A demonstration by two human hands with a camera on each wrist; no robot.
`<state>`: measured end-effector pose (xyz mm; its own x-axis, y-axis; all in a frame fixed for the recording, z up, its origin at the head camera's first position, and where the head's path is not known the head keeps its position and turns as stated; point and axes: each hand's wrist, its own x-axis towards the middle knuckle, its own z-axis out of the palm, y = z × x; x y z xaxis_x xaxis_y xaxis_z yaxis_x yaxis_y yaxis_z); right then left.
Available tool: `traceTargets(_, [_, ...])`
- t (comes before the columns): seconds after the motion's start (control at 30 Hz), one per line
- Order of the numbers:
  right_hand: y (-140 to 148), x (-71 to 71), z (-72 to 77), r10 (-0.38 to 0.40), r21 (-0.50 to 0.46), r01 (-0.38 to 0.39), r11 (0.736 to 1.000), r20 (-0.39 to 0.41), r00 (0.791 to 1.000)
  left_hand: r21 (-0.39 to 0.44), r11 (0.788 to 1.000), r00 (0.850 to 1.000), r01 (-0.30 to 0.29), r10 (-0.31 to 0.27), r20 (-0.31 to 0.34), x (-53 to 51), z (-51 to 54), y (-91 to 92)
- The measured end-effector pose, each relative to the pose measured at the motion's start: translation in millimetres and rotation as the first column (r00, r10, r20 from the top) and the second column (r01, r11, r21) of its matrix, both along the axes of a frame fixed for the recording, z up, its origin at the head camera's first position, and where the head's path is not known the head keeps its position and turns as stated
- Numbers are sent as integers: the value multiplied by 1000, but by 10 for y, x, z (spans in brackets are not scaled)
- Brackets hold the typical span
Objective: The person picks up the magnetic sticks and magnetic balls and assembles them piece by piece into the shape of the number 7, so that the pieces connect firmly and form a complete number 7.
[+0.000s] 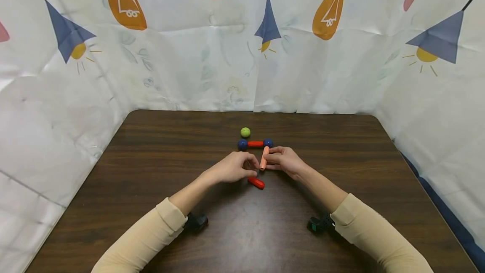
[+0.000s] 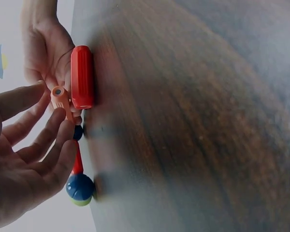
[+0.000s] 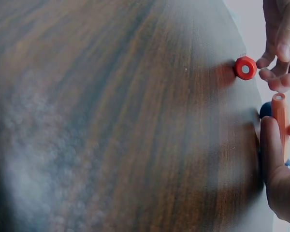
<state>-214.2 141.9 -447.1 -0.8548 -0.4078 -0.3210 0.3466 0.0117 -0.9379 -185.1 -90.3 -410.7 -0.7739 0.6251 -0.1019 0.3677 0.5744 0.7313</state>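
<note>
One orange rod (image 1: 264,160), approx. 6 o'clock of the blue ball (image 1: 268,143) at the far red rod's (image 1: 255,143) 3 o'clock end, is pinched in the R hand (image 1: 286,161), so prob. best to square its tip w/ the ball, L hand (image 1: 232,167) loosely curved nearby, apparently empty.

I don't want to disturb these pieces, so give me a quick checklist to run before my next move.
1. Right hand has the orange stick: ok, held in its fingers.
2. Left hand free: ok, no piece visible in its grip.
3. Far red stick between the left blue ball and right blue ball: ok.
4. Orange stick's near end capped: not ok, bare.
5. Orange stick joined to right blue ball: cannot tell, they overlap in the head view.
</note>
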Motion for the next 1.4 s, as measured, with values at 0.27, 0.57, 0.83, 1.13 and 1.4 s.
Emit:
traceTargets(0.27, [4, -5, -12, -3, -5, 3, 1000, -1, 1000, 21, 998, 996, 63, -64, 63, 0, -29, 16])
traceTargets(0.57, [11, -6, -14, -7, -14, 7, 1000, 5, 1000, 11, 995, 991, 98, -98, 96, 7, -57, 60])
traceTargets(0.83, [4, 0, -9, -16, 5, 15, 1000, 9, 1000, 3, 992, 986, 126, -125, 110, 11, -67, 63])
traceTargets(1.13, [-2, -9, -19, -16, 4, 16, 1000, 6, 1000, 4, 989, 981, 150, -150, 125, -6, -88, 62])
traceTargets(1.4, [-8, 1, -14, -24, 9, 24, 1000, 10, 1000, -6, 985, 976, 174, -171, 132, -14, -112, 52])
